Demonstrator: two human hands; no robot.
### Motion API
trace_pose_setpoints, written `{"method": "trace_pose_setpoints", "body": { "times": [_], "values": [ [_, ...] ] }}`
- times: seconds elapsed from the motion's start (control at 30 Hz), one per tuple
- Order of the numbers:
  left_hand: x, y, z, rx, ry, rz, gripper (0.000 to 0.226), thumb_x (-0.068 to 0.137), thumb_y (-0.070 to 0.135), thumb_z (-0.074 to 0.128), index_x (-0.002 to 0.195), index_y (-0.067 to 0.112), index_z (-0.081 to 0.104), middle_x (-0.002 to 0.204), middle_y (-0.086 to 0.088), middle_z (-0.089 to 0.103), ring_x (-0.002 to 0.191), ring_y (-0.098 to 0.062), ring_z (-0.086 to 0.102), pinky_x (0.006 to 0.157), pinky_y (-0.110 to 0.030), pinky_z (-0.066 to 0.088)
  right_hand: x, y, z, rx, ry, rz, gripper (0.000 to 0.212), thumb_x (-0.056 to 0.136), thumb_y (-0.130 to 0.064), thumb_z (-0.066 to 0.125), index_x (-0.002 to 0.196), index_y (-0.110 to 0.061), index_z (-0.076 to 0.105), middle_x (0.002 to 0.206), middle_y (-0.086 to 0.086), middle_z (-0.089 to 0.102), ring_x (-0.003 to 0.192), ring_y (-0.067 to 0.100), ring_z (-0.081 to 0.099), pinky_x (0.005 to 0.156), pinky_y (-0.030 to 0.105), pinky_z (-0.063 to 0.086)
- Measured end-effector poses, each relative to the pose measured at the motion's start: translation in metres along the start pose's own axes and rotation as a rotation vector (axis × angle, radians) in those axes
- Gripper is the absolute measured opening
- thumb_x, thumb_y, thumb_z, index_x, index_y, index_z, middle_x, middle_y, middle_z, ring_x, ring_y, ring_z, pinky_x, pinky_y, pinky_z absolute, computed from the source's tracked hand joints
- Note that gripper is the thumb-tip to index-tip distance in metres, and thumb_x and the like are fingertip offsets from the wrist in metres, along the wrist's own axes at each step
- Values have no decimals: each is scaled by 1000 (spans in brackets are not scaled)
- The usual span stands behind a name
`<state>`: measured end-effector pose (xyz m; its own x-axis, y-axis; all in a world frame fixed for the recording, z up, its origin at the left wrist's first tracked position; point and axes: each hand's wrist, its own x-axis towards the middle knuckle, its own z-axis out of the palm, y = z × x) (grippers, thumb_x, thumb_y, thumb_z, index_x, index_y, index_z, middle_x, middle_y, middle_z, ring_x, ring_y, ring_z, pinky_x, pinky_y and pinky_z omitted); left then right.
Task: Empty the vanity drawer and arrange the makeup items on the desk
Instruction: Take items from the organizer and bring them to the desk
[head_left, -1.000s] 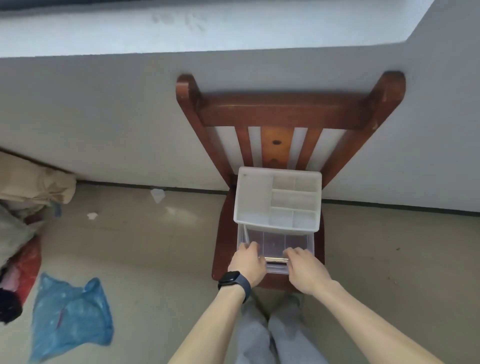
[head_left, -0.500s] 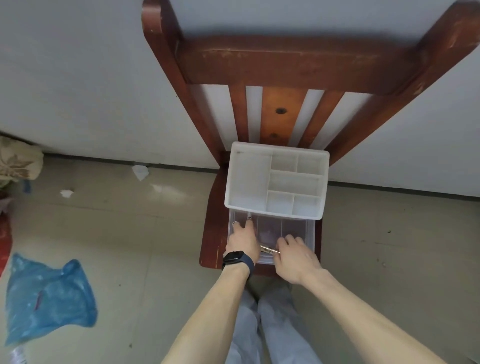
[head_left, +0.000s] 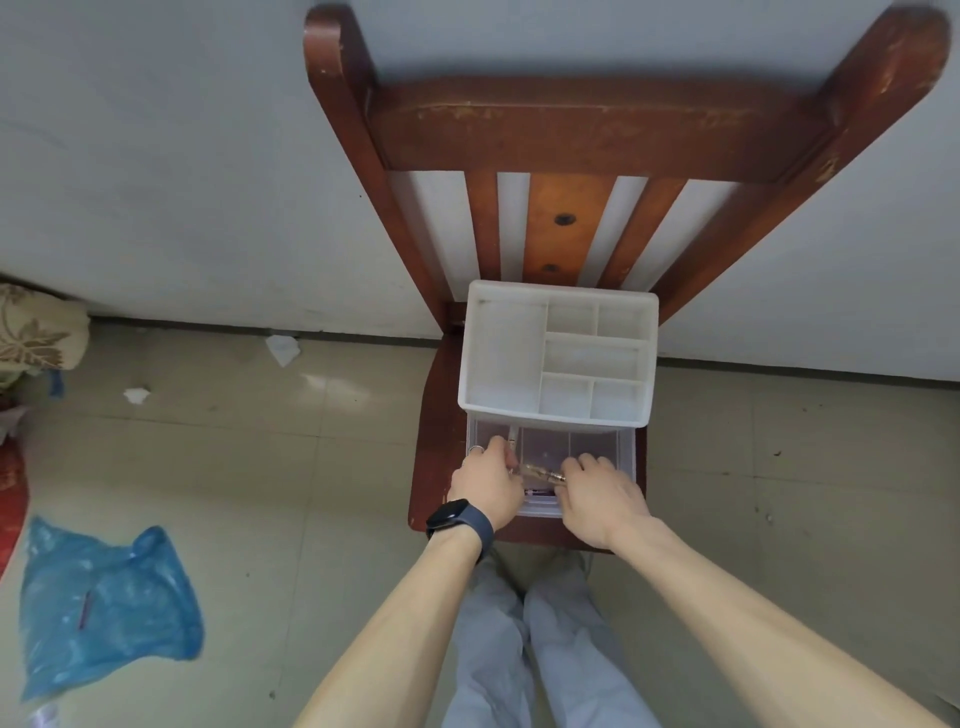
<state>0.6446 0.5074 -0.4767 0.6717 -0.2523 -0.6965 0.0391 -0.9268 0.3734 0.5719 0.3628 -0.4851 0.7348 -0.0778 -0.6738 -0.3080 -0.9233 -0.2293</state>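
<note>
A white organiser (head_left: 556, 353) with empty top compartments stands on a wooden chair's seat (head_left: 431, 467). Its clear drawer (head_left: 597, 447) is pulled out toward me. Both my hands are inside the drawer. My left hand (head_left: 485, 486), with a dark watch on the wrist, curls its fingers round a slim pale stick (head_left: 512, 436) that pokes up past them. My right hand (head_left: 597, 493) pinches the end of a thin gold tube (head_left: 540, 472) lying between the hands. A small dark item (head_left: 537, 491) shows under the hands; the rest of the drawer's contents are hidden.
The chair's tall slatted back (head_left: 571, 135) rises behind the organiser, against a grey wall. On the tiled floor lie a blue plastic bag (head_left: 104, 603) at left, paper scraps (head_left: 283, 348), and patterned bedding (head_left: 36, 332) at the far left. My legs stand before the chair.
The view has closed in on the chair. My hands have moved from the drawer's front edge deeper inside, and my right fingers have closed on the gold tube.
</note>
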Motion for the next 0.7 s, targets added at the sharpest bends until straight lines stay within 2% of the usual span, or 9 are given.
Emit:
{"method": "trace_pose_setpoints", "body": {
  "times": [0.13,0.23,0.33,0.47,0.53,0.6,0.7],
  "values": [
    [-19,-13,-15,-99,-30,19,23,86,18,60,105,23,48,100,1,60,91,-24,59,74,-33,46,-21,4,-8,171,119,15,32,106,-37,35,116,-15,55,109,3,58,98,23,54,77,38,47],
    [-39,-29,-26,-182,-35,10,33,86,19,61,115,27,47,91,8,57,87,-16,60,75,-30,47,-48,8,-14,378,153,66,27,106,-37,38,106,-19,57,96,-3,55,87,19,53,71,36,44],
    [-56,-48,-32,-249,-8,-27,27,86,20,62,111,28,55,85,6,57,87,-18,60,77,-32,49,-76,10,-13,612,190,143,16,106,-33,41,103,-24,54,92,-7,57,84,16,55,64,28,39],
    [-65,-70,-27,-451,36,-213,16,83,18,65,98,25,64,79,4,61,79,-19,63,86,-44,56,-99,15,5,834,251,273,14,105,-28,43,118,-33,45,90,-1,66,84,19,58,71,33,37],
    [-64,-77,-21,-543,38,-296,14,81,19,64,94,23,64,78,4,62,77,-20,64,87,-48,57,-102,17,16,915,294,359,8,104,-24,47,112,-26,47,87,3,67,83,24,59,70,34,37],
    [-59,-82,-15,-594,33,-354,20,73,28,61,92,22,63,83,1,66,80,-25,66,89,-50,56,-99,20,27,1012,341,467,5,102,-21,52,106,-18,50,87,8,67,84,29,60,70,35,37],
    [-49,-88,-1,-641,13,-400,24,71,34,60,91,21,63,85,-2,67,84,-30,68,90,-53,56,-87,25,40,1176,353,631,9,101,-22,54,100,-14,51,92,8,67,90,28,66,78,40,46]
  ]
}}
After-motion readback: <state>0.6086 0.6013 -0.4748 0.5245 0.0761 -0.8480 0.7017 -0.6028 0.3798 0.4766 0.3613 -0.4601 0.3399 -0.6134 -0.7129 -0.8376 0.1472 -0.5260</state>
